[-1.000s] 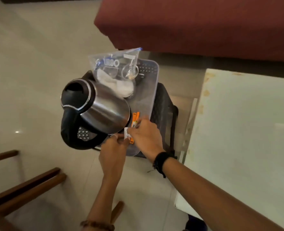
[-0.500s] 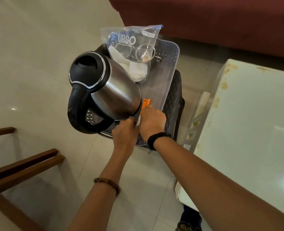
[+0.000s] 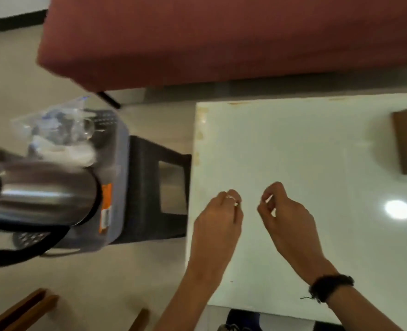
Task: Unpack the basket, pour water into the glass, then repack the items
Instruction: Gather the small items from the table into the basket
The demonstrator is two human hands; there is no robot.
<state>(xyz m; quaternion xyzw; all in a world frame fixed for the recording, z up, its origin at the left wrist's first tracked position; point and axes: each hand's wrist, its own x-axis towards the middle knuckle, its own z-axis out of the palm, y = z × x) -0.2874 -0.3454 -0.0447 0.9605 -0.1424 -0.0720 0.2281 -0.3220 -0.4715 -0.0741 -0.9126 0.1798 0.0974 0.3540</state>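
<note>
Hands hover over the white table, the landmark for all else: the left hand near its left edge, the right hand just beside it, each with fingers curled and pinching something tiny and pale I cannot make out. Left of the table, a grey basket sits on a black stool, holding a steel kettle, a clear plastic bag and an orange packet.

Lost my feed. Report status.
Left hand, right hand over white table, each pinching something small. Kettle, bag in basket. Nothing in the way.
</note>
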